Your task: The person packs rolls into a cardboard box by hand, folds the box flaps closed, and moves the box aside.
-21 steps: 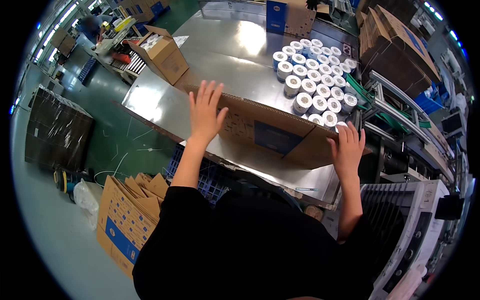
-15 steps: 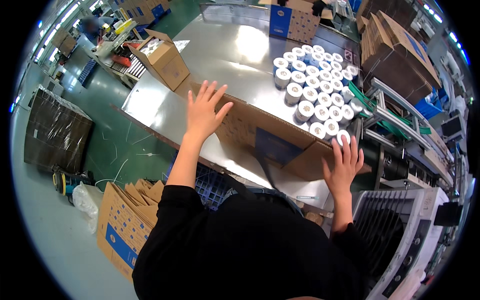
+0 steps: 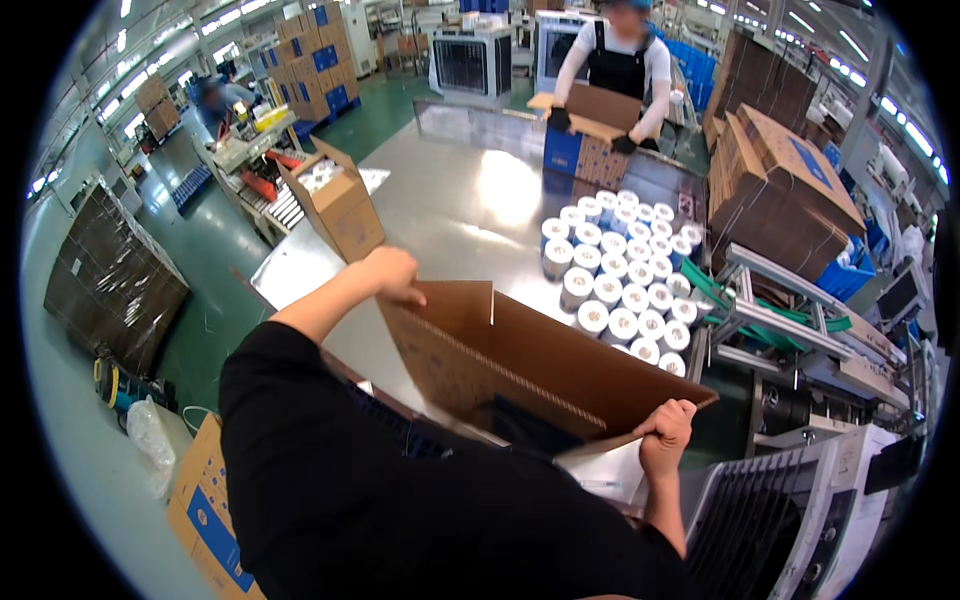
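Now | corrugated brown box [image 3: 530, 365] | left hand [image 3: 388, 274], right hand [image 3: 665, 428] gripping flaps

Single view only: head-worn fisheye, the left one of a side-by-side pair, so no second picture is overlapping with it. It is looking down and forward from above the person's chest, with the dark-sleeved shoulders filling the lower edge. Closest in frame are the left hand [image 3: 392, 272] and right hand [image 3: 667, 430], both gripping the open cardboard box [image 3: 530, 365] right under the lens. Beyond that the camera is facing across the steel table [image 3: 470, 215] toward the rolls [image 3: 620, 270] at mid range and a co-worker [image 3: 615, 70] at the far end. Straight edges are bending toward the rim; black corners are masking the circle's outside.
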Tool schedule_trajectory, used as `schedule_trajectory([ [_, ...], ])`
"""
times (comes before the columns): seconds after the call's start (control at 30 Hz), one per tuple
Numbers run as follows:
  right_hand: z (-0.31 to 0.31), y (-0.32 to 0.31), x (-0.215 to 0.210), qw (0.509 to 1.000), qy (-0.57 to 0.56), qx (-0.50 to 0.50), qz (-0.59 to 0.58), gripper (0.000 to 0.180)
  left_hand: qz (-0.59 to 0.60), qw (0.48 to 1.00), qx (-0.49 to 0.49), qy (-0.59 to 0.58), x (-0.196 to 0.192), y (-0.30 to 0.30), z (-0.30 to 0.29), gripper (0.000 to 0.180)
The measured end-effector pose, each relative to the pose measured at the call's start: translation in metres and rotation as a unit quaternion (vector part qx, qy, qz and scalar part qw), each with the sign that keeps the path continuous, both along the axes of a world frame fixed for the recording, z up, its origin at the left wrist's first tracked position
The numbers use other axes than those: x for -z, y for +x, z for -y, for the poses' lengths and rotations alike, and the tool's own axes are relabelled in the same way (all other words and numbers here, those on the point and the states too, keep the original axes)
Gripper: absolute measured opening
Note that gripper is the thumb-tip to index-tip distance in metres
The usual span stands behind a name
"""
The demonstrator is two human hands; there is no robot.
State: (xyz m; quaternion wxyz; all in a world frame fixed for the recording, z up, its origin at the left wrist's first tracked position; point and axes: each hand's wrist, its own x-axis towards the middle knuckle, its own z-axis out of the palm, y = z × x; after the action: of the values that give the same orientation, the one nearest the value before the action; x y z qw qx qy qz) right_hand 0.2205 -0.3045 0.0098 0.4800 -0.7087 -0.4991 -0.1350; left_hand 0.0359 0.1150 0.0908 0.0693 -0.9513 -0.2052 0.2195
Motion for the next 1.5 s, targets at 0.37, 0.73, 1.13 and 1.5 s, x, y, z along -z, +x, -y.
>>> schedule_trajectory([
  [0.37, -0.103, 0.043, 0.104, 0.816, -0.513, -0.264, 0.049, 0.013, -0.266, 0.917, 0.003, -0.297, 0.051, 0.02, 0.105, 0.084],
  [0.73, -0.032, 0.098, 0.08, 0.889, 0.124, 0.108, -0.427, 0.019, 0.198, 0.955, 0.118, -0.186, 0.096, 0.045, 0.111, 0.065],
  [1.13, -0.015, 0.058, 0.081, 0.893, -0.048, -0.021, -0.447, 0.086, 0.432, 0.898, 0.038, -0.066, 0.043, 0.115, 0.058, 0.034],
  [1.5, -0.092, 0.001, 0.193, 0.803, -0.039, 0.04, -0.593, 0.063, 0.29, 0.94, 0.02, -0.176, 0.146, -0.019, -0.036, 0.061],
])
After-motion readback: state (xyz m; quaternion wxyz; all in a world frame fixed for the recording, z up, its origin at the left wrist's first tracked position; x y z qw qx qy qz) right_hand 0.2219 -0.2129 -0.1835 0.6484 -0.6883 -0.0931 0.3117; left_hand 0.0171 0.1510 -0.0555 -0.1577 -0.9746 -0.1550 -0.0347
